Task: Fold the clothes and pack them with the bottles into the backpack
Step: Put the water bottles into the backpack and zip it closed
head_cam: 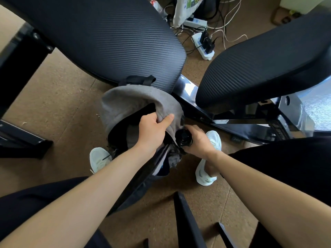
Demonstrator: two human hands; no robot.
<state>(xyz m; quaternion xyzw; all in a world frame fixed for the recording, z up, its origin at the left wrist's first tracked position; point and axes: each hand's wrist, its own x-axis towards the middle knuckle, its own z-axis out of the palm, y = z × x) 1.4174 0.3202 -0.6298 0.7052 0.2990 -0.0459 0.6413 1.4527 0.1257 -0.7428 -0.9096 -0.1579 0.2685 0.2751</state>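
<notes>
A grey backpack [123,102] stands on the floor between my feet, its main opening facing up toward me. My left hand [152,129] grips the grey top flap at the opening's edge, thumb over the fabric. My right hand [198,140] holds a black bottle [184,138] with a dark cap at the right side of the backpack, seen from above. Grey and dark fabric [172,158] shows at the opening's near edge; the inside is dark and I cannot tell what lies there.
Two black office chairs [111,38] [265,68] stand close behind the backpack, their bases [232,122] spreading across the brown carpet. Power strips and cables [204,43] lie farther back. A black table leg [19,65] is at left. My white shoes [207,170] flank the bag.
</notes>
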